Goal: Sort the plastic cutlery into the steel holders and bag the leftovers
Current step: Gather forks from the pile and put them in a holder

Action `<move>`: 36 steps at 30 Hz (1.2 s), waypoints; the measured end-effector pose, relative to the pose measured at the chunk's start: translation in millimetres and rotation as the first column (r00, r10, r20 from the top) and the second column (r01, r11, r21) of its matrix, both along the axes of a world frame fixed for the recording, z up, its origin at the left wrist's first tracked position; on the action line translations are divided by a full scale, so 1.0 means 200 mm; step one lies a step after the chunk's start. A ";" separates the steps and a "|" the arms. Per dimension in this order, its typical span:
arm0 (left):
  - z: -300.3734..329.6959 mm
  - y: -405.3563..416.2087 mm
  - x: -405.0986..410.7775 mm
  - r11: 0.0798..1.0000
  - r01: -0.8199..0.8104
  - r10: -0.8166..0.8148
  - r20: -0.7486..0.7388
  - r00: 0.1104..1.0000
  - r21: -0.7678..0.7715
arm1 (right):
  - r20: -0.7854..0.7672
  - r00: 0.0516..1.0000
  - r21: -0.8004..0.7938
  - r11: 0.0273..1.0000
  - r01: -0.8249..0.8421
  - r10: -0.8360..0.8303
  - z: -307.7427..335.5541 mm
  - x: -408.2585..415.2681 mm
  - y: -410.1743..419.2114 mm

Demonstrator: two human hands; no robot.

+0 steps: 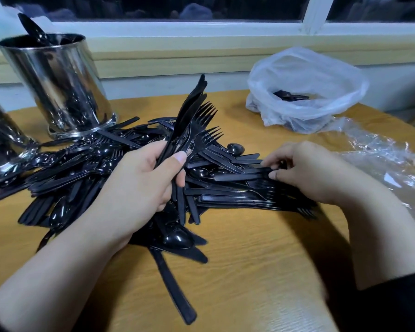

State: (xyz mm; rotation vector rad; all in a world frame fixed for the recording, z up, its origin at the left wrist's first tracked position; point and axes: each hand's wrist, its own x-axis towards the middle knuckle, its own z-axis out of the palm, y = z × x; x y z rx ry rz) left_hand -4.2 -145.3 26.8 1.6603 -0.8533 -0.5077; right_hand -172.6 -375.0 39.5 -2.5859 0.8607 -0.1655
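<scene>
A heap of black plastic cutlery [86, 178] covers the middle of the wooden table [249, 271]. My left hand [139, 185] grips a bunch of knives and forks [192, 121] that points up and away from me. My right hand [304, 171] pinches the handle of a black piece [240, 176] lying on the right side of the heap. One steel holder [58, 85] stands at the back left with a few pieces in it. A second steel holder [0, 142] shows partly at the left edge.
A white plastic bag [307, 89] sits open at the back right with a few black pieces inside. Crumpled clear film [388, 159] lies at the right. A window sill runs along the back.
</scene>
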 end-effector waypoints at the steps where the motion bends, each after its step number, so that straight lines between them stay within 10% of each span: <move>1: 0.00 0.00 0.00 1.000 0.001 -0.001 -0.006 1.000 -0.002 | 0.002 1.000 0.015 1.000 0.013 -0.013 0.00 0.00 0.00; 28: -0.02 -0.02 -0.01 1.000 0.003 -0.003 -0.009 1.000 -0.005 | 0.014 0.994 0.030 0.994 -0.107 0.106 -0.02 0.03 0.05; 36: -0.02 -0.02 0.00 0.998 -0.027 0.025 -0.035 0.999 -0.056 | 0.248 0.968 0.077 0.995 -0.057 0.036 0.00 0.01 0.05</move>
